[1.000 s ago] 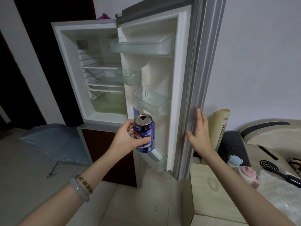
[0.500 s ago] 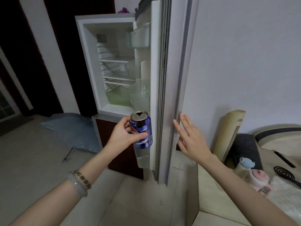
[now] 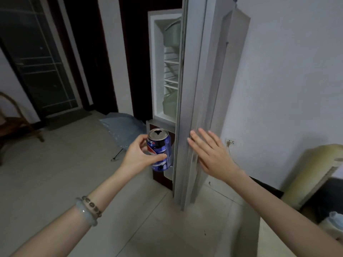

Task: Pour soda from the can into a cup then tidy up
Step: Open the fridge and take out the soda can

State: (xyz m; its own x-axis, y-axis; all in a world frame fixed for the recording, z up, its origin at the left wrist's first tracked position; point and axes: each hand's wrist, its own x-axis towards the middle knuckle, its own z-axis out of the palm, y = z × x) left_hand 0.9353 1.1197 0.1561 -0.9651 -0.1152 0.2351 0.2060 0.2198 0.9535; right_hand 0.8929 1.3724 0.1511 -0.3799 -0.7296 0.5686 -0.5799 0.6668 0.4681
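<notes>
Fridge door [image 3: 194, 108] has swung nearly edge-on; right hand [image 3: 209, 153] flat, fingers spread against it. Left hand [image 3: 141, 156] wraps the open can [image 3: 160, 150] mid-body, upright — light, thin-walled, slick, likely spillable.

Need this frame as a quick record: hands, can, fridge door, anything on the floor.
left hand: wrapped around the soda can, held upright
can: blue, top already opened
right hand: open, flat on the outer face of the fridge door
fridge door: ajar, edge-on to camera; white shelves visible inside
floor: pale blue umbrella lying left of the fridge
left wrist: two bracelets
</notes>
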